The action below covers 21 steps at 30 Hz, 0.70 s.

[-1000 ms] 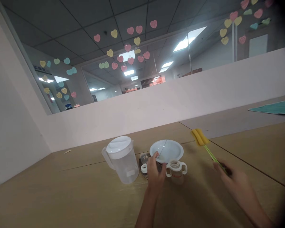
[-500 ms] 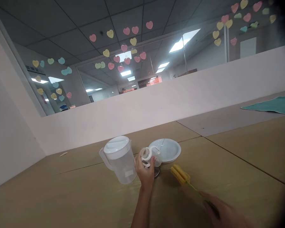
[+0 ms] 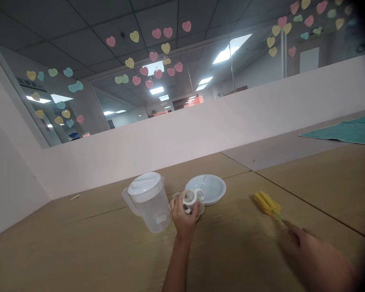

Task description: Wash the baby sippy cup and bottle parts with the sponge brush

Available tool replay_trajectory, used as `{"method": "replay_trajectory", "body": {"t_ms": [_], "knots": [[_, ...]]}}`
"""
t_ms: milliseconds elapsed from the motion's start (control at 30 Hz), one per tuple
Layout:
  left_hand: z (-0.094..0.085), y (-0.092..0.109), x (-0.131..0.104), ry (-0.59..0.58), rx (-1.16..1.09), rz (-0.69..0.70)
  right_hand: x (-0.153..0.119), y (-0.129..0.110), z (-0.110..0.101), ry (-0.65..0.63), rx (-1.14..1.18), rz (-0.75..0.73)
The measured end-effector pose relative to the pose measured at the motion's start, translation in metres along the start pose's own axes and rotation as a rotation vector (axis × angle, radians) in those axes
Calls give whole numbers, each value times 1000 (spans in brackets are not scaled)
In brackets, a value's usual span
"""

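Note:
Near the middle, my left hand is wrapped round a small clear container with a white rim, its round opening facing up. My right hand, blurred, is closed on the handle of a brush with a yellow sponge head and a green stem. The brush head is over the table to the right, apart from the container. Just behind the container sits a white plate. A clear pitcher with a white lid stands left of my left hand.
The wooden table meets a white wall below a window with heart-shaped notes. A teal cloth lies at the far right. One small flat piece rests at the far left.
My right hand has moved right with the brush, taking its yellow head farther from the container. My left hand still holds the container. The view has shifted slightly.

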<state>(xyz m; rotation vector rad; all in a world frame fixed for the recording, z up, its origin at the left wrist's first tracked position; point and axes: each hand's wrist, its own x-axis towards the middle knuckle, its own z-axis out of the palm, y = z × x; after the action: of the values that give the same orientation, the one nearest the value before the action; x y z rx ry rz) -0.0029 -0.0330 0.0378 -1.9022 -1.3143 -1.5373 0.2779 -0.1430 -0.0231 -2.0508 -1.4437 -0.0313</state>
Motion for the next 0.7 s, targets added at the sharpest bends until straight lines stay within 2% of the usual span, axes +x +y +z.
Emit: {"method": "replay_trajectory", "body": {"t_ms": [100,167,233,367,467,567,633,700], "knots": [[0,-3,0,0,14,20,-25,-41,5,-180,23,-80],[-1,-5,0,9,22,18,-39,-69,16,-293,42,-201],[-1,-6,1,16,27,8,-40,-82,27,-300,29,-244],[-1,-3,2,7,29,16,-12,-69,38,-209,-165,-194],[0,-1,1,-18,32,38,11,-62,32,-190,-320,-275],[0,0,0,-31,42,60,25,-67,25,-164,-424,-350],[1,-1,0,-29,48,70,35,-65,24,-133,-418,-362],[1,-1,0,-28,54,74,45,-51,23,-76,-304,-370]]}}
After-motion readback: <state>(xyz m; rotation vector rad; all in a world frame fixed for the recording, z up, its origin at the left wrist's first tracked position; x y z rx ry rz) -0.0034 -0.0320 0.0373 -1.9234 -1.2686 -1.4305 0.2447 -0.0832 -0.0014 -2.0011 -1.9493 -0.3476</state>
